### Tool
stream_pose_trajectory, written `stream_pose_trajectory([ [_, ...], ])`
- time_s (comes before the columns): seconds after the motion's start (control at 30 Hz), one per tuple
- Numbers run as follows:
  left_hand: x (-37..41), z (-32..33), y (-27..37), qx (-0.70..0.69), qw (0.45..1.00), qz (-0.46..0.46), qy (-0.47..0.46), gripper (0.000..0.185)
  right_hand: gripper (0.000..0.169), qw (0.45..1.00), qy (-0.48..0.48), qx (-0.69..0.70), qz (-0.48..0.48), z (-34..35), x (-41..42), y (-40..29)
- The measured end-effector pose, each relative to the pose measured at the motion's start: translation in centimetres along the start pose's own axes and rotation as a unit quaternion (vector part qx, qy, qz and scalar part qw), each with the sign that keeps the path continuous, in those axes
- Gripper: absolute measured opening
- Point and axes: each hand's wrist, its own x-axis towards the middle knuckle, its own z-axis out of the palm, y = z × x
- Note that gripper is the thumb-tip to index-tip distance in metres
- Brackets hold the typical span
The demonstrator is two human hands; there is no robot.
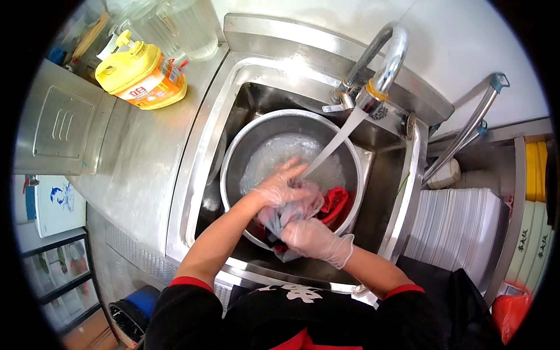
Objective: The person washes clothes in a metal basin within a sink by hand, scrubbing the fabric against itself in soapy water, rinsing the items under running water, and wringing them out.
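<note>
A round steel basin (pixel 228 170) stands in a metal sink (pixel 192 205), with water in it. Water runs from the curved faucet (pixel 389 65) into the basin, close by my left hand. My left hand (pixel 280 183), in a clear plastic glove, has its fingers spread over a wet greyish-pink cloth (pixel 302 203); whether it grips the cloth is unclear. My right hand (pixel 310 238), gloved alike, is closed on the cloth's lower part. A red cloth (pixel 336 203) lies in the basin at the right, and darker cloth shows below my hands.
A yellow pump jug of Liby detergent (pixel 144 78) stands on the steel counter (pixel 140 144) at left, before clear pitchers (pixel 188 30). Stacked white trays (pixel 450 223) fill the right side. A blue-rimmed bin (pixel 142 306) is at lower left.
</note>
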Motion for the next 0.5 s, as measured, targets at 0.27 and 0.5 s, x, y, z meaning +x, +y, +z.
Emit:
stream_pose_trajectory([
  [0.27, -6.5, 3.0, 0.6, 0.271, 0.906, -0.238, -0.223, 0.109, 0.079, 0.937, 0.100, 0.070, 0.327, 5.1, -3.5, 1.7],
  [0.5, -1.1, 6.9, -3.9, 0.357, 0.901, -0.230, -0.088, 0.105, 0.077, 0.912, 0.078, 0.006, 0.403, 11.4, -2.0, 7.8],
])
